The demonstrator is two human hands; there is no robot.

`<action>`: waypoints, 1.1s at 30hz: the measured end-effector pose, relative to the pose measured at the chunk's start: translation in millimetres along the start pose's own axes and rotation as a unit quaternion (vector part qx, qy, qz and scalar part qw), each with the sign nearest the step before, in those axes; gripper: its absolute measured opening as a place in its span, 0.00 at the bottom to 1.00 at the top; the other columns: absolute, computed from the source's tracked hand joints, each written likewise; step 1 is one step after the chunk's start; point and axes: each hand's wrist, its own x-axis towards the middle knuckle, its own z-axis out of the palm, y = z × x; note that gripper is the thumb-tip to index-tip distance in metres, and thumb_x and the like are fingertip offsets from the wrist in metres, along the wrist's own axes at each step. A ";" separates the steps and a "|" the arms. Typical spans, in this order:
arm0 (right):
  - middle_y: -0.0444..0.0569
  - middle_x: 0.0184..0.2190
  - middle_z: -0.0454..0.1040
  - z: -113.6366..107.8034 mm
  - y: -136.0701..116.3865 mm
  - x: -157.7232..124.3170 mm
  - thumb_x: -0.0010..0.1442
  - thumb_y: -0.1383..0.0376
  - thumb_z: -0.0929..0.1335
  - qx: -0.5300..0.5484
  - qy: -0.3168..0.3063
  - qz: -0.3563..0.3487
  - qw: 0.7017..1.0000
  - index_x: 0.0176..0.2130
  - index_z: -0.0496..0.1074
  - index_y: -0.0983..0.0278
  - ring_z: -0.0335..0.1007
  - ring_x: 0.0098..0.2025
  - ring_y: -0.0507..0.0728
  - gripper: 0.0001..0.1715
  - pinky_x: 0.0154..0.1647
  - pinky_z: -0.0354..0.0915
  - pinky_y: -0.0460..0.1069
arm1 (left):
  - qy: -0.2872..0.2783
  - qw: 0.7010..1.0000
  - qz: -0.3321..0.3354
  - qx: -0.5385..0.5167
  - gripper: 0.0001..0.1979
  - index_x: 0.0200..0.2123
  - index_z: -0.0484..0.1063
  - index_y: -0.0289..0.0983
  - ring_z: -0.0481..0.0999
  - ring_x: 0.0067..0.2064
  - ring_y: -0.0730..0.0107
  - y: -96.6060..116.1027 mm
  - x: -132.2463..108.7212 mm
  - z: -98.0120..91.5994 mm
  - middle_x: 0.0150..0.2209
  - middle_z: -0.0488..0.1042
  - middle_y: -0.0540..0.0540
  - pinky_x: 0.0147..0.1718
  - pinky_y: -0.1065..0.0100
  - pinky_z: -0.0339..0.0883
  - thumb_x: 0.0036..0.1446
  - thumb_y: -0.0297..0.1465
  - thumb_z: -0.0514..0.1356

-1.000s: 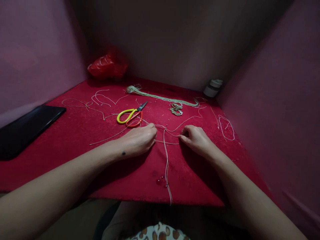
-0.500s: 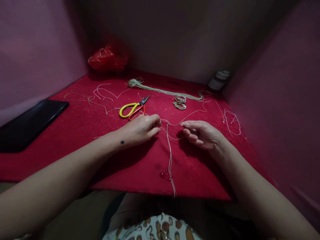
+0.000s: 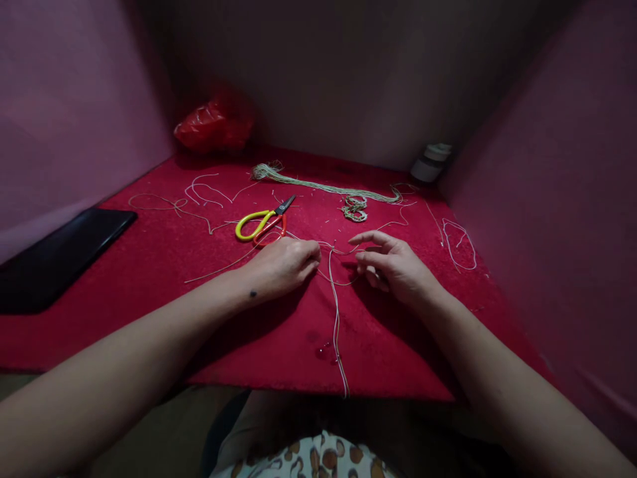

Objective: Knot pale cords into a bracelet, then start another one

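Observation:
Pale cords [image 3: 336,312] cross between my hands on the red cloth, and a pair of strands runs down over the front edge. My left hand [image 3: 298,260] is closed, thumb and fingers pinched together on the cord at the left of the crossing. My right hand [image 3: 385,262] stands just right of the crossing, its index finger stretched out and apart from the thumb; cord passes close by its fingertips. Scissors [image 3: 259,224] with one yellow and one red handle lie behind my left hand, blades pointing to the back right.
A black flat object [image 3: 64,255] lies at the left. Farther back are a red plastic bag [image 3: 213,126], a bundle of cords [image 3: 323,183], a small braided piece [image 3: 354,208] and a white-capped bottle [image 3: 430,162]. Loose cord [image 3: 460,245] lies right.
My right hand has turned and its index finger has lifted and spread from the thumb. My left hand's fingers have closed more tightly. The view has shifted slightly.

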 end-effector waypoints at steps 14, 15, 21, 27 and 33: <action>0.47 0.31 0.78 10.3 14.2 11.0 0.51 0.72 0.64 -0.391 0.029 -0.123 0.912 0.34 0.78 0.62 0.72 0.33 0.54 0.15 0.37 0.64 0.48 | -0.149 0.765 -0.244 -0.577 0.11 0.19 0.63 0.33 0.51 0.11 0.85 17.1 15.1 7.4 0.14 0.62 0.51 0.11 0.75 0.42 0.52 0.28 0.56; 0.48 0.31 0.78 10.7 13.5 11.2 0.52 0.72 0.64 -0.395 0.033 -0.118 0.910 0.35 0.78 0.62 0.72 0.33 0.54 0.15 0.36 0.64 0.48 | -0.153 0.749 -0.247 -0.595 0.09 0.20 0.64 0.32 0.51 0.11 0.86 16.2 15.2 7.5 0.15 0.62 0.52 0.11 0.76 0.42 0.51 0.27 0.56; 0.47 0.30 0.77 12.4 12.5 14.8 0.52 0.70 0.65 -0.398 0.037 -0.097 0.912 0.36 0.78 0.61 0.70 0.31 0.53 0.15 0.34 0.63 0.46 | -0.128 0.811 -0.233 -0.522 0.04 0.31 0.68 0.33 0.55 0.11 0.83 13.9 16.2 7.6 0.19 0.66 0.51 0.09 0.77 0.42 0.53 0.28 0.54; 0.45 0.23 0.74 14.4 12.1 18.2 0.51 0.67 0.67 -0.403 0.042 -0.084 0.910 0.36 0.79 0.59 0.66 0.27 0.52 0.13 0.29 0.59 0.45 | -0.143 0.899 -0.143 -0.389 0.09 0.38 0.71 0.34 0.56 0.14 0.85 12.9 17.0 3.2 0.20 0.63 0.54 0.12 0.79 0.46 0.55 0.27 0.53; 0.43 0.22 0.71 15.2 10.5 20.8 0.50 0.66 0.70 -0.405 0.046 -0.071 0.910 0.35 0.79 0.58 0.63 0.25 0.51 0.10 0.28 0.56 0.44 | -0.062 0.975 -0.055 -0.205 0.09 0.36 0.72 0.34 0.63 0.19 0.81 2.6 18.9 9.1 0.20 0.65 0.53 0.20 0.78 0.56 0.55 0.26 0.52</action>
